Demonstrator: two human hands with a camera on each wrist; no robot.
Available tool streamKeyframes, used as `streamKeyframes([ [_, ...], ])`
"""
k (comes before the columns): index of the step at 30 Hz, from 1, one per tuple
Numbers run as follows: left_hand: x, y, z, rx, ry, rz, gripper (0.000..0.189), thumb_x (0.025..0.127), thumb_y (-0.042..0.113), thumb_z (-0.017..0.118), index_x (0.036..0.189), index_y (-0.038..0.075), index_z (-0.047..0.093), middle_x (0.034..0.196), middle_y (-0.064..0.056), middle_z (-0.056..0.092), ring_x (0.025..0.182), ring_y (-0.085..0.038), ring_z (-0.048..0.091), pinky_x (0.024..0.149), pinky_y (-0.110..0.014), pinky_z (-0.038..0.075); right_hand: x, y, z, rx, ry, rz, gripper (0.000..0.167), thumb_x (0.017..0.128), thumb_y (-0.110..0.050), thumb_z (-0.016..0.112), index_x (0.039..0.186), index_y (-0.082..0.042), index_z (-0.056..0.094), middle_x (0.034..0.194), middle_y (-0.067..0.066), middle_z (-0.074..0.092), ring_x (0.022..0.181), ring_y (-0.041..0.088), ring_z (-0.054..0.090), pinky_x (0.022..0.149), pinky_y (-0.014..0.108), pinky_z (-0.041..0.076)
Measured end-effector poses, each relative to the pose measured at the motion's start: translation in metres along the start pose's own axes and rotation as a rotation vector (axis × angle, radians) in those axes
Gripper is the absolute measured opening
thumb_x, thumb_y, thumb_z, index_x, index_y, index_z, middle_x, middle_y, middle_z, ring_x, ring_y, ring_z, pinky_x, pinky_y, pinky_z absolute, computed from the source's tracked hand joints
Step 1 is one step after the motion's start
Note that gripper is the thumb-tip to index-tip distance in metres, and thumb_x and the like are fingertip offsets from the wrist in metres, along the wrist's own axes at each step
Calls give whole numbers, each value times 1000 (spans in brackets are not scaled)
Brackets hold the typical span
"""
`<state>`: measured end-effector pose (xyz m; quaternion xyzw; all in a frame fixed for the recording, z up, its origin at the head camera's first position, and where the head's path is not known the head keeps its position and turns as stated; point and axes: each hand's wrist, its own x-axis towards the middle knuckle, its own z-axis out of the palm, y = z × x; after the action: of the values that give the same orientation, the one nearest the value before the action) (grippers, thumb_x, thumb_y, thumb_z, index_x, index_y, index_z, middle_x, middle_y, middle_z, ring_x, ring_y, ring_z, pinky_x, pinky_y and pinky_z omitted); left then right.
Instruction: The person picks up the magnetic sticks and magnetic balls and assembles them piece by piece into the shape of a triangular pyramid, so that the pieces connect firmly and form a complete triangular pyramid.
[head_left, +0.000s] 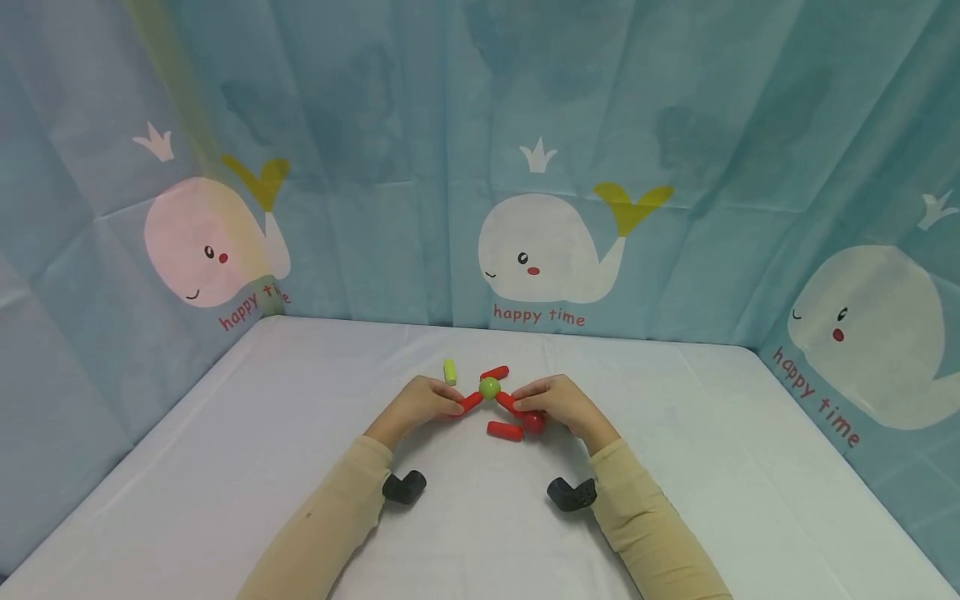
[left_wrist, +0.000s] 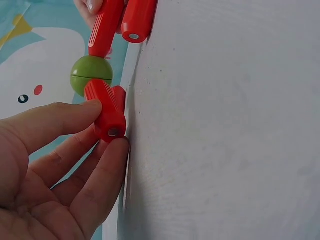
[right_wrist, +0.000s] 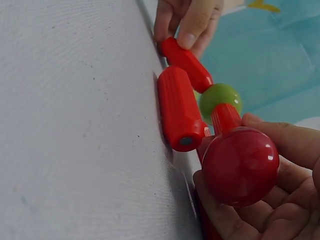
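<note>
Between the two hands a green ball joins two red magnetic rods in a shallow V. My left hand pinches the left rod between thumb and fingers, near its free end, where a metal tip shows. On the other side my right hand grips the right rod, whose near end bears a red ball. That ball hides part of the right fingers in the right wrist view. Just in front of the joined pieces, a loose red rod lies on the white table.
Behind the green ball lies another red rod. A yellow-green rod stands out beyond the left fingers. The white tabletop ends at a blue curtain printed with whales. Black wrist-worn devices stick out from both sleeves.
</note>
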<state>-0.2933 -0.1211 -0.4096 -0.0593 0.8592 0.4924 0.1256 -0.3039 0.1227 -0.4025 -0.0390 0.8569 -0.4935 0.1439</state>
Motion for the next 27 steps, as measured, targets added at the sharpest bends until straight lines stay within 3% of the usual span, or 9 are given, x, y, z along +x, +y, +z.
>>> streamKeyframes([
  [7,0,1,0,42,33,22,18,86,15,75,103,11,77,109,-7,69,91,-18,62,81,-27,56,-2,-1,0,25,-2,9,24,86,-16,75,108,-9,77,105,5,73,84,16,57,69,24,47],
  [12,-4,7,-1,17,121,112,20,87,14,73,106,8,76,109,-9,73,98,-21,66,87,-35,56,-2,-1,0,19,-10,5,24,86,-16,75,108,-8,77,107,6,73,86,17,57,69,24,46],
  [14,-6,10,-1,22,125,142,20,88,15,73,106,8,75,109,-9,74,102,-22,65,90,-37,55,-2,0,0,16,-17,3,24,86,-17,76,108,-8,77,107,6,73,86,16,58,70,24,47],
  [23,-17,19,13,97,-15,151,16,86,17,76,101,11,77,101,-3,74,87,-16,62,82,-31,55,1,2,-3,6,-92,3,29,85,-18,76,113,-11,76,113,4,72,93,17,59,75,25,50],
  [27,-18,20,21,106,-50,155,17,85,16,77,101,10,76,101,-3,73,88,-16,61,83,-32,56,1,2,-7,0,-109,12,29,86,-19,75,115,-12,75,114,4,72,92,16,60,76,25,50],
])
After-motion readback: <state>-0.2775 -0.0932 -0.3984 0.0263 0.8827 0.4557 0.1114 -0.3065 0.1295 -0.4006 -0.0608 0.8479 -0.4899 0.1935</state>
